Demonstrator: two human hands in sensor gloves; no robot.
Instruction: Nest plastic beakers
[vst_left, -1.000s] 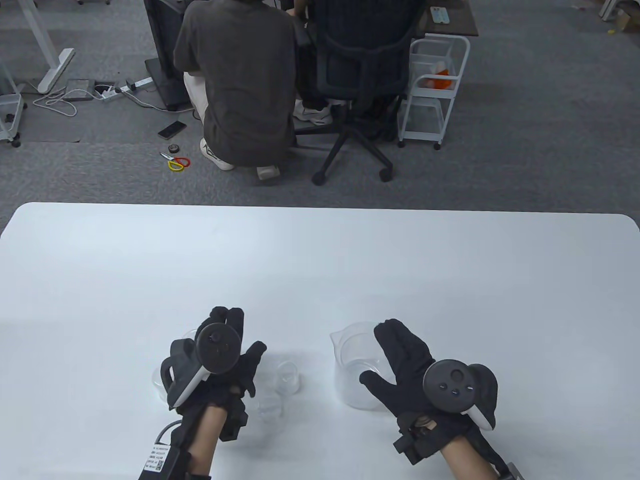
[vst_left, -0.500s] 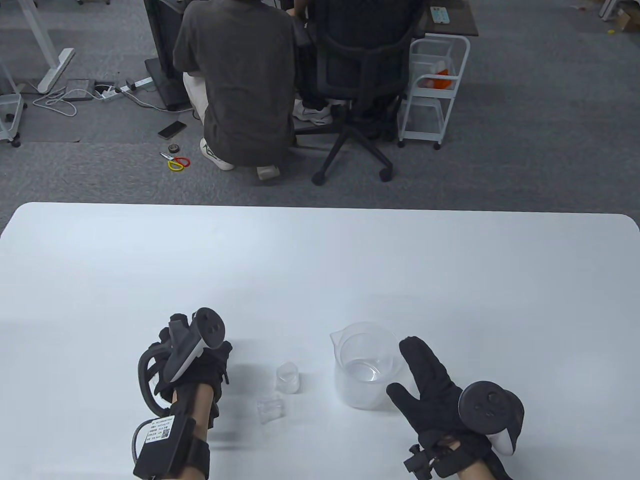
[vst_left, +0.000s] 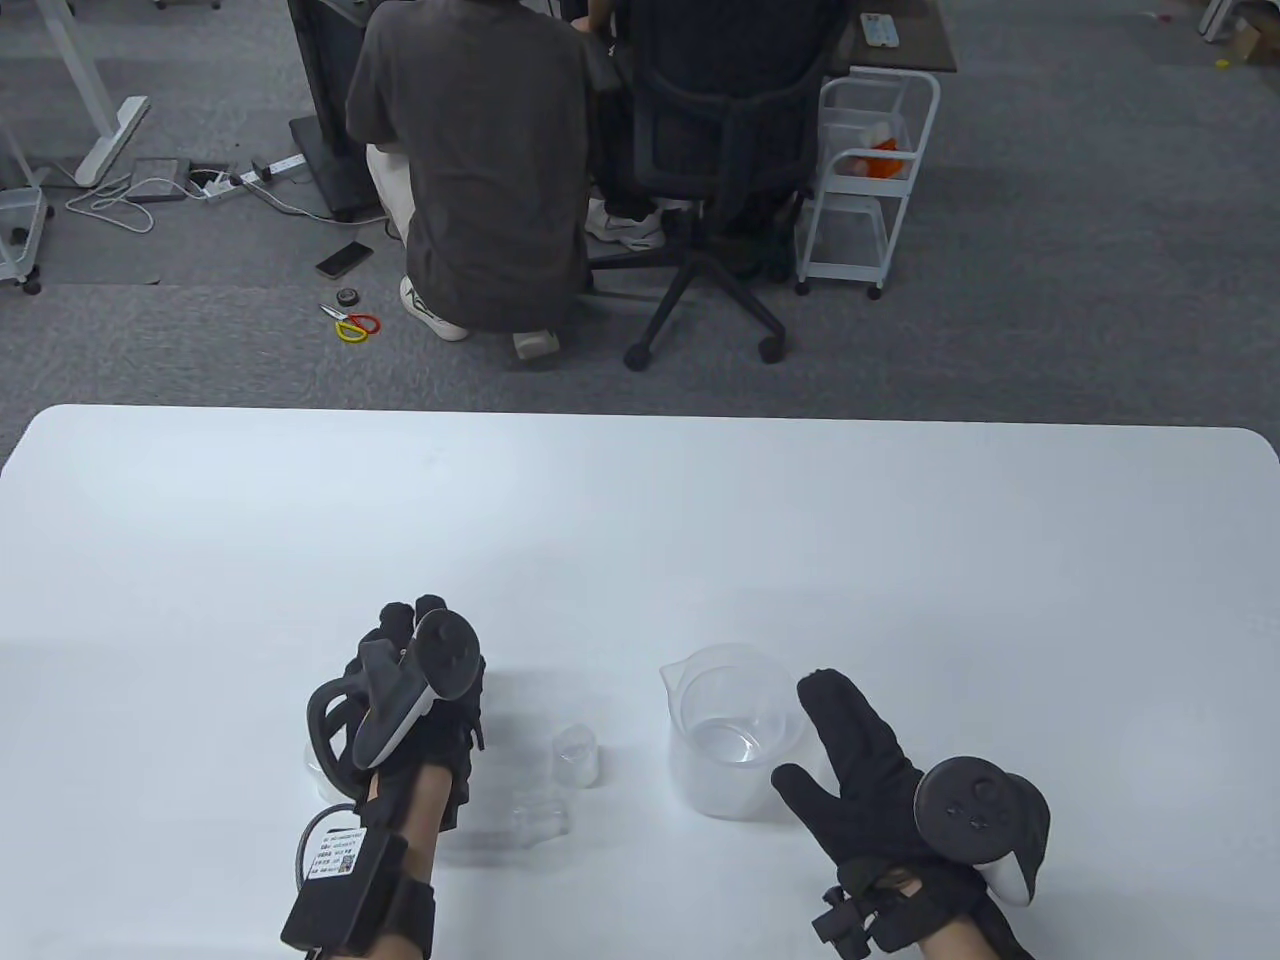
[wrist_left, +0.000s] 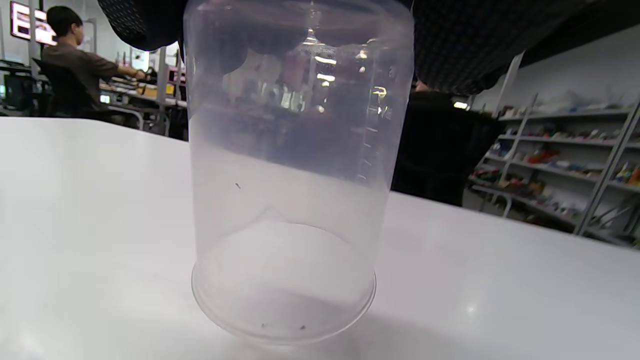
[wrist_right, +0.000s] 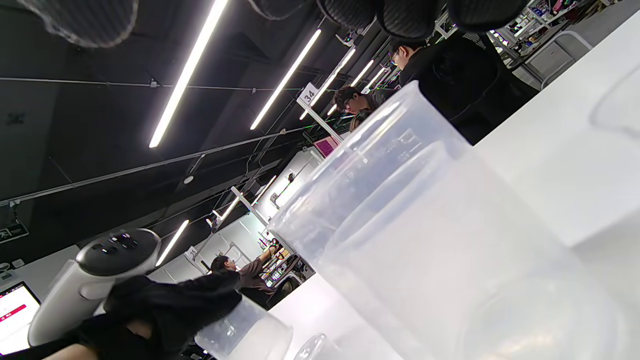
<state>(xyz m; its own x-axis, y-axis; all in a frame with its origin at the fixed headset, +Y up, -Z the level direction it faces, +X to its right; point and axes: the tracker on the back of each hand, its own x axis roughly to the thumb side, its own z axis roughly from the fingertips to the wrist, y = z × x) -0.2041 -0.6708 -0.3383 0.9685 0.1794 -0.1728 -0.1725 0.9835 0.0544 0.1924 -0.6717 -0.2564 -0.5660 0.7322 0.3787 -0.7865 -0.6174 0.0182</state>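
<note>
My left hand (vst_left: 415, 650) is turned on its side and grips a clear medium beaker (wrist_left: 290, 200) that stands upright on the white table (vst_left: 640, 520). Only the beaker's edge (vst_left: 316, 770) shows in the table view. My right hand (vst_left: 815, 745) lies open, fingers straight, against the right side of the large clear beaker (vst_left: 720, 700), which stands upright with its spout to the far left. It also fills the right wrist view (wrist_right: 425, 240). A small beaker (vst_left: 577, 755) stands between the hands. Another small one (vst_left: 540, 822) lies on its side just in front of it.
Beyond the table's far edge a person crouches and another sits on an office chair (vst_left: 715, 170), with a white cart (vst_left: 865, 180) beside them. The table's far half is bare white surface.
My left hand turned from palm-down onto its side over the medium beaker, then shifted slightly right and away. My right hand drew back from the large beaker's rim, then held still.
</note>
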